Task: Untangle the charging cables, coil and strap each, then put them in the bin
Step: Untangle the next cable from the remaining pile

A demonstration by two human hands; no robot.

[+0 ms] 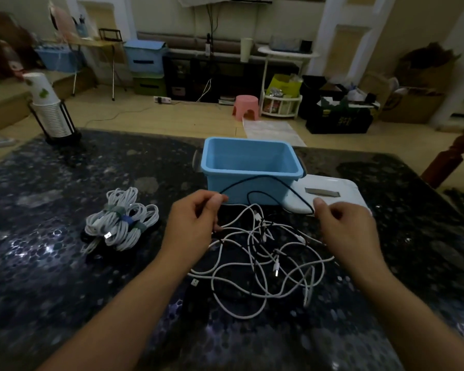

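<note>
- While both hands hover above the dark speckled table (51, 277), the head view shows the left hand (192, 220) pinching one end of a black cable (255, 179) between thumb and forefinger, the other fingers curled.
- The right hand (346, 226) pinches the same black cable near its other end, so the cable arches up between the two hands in front of the blue bin (252, 167).
- Below the hands lies a tangle of white and black charging cables (263, 263), loose on the table, with several plugs showing.
- To the left of the tangle sits a heap of coiled white cables (121, 220), each bound with a strap and touching one another.
- The blue bin stands upright behind the tangle; nothing shows inside it.
- A white lid (330, 194) lies flat just beside the bin on its right.
- A rack of stacked paper cups (50, 108) stands at the table's far left corner.
</note>
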